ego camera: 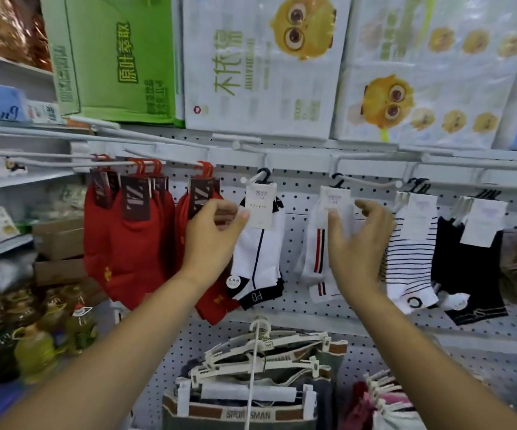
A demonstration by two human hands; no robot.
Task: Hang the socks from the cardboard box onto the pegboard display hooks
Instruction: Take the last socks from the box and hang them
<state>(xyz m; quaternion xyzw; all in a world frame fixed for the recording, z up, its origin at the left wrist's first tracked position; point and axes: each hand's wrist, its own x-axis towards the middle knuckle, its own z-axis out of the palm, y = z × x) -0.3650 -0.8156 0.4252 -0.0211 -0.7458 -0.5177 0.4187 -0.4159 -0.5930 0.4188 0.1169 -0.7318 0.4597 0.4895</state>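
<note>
the left hand (212,234) is raised to the pegboard (297,203), its thumb and fingers pinching the edge of the white card label (260,206) on a pair of white socks with a dark stripe (258,262); that pair hangs by a dark plastic hanger from a white hook (252,180); the right hand (356,243) is lifted just beside it, fingers loosely spread and curled around the label of a white sock with red and navy stripes (319,252), though the blur leaves it unclear whether the fingers actually grip it; this sock hangs from the next hook (369,181) to the right; further right hang black-and-white striped socks (412,259), then black socks (468,274), each with a white label; to the left of the left hand, several bunches of red socks (127,243) hang on red hangers with dark labels; above the hooks, a shelf carries a green carton (117,57) and white packs printed with a yellow owl (266,63); below the socks, garments on white clip hangers (260,358) hang from a lower hook; at the far left, bottles of yellow oil (34,352) stand blurred, with brown cardboard boxes (58,246) behind them.
</note>
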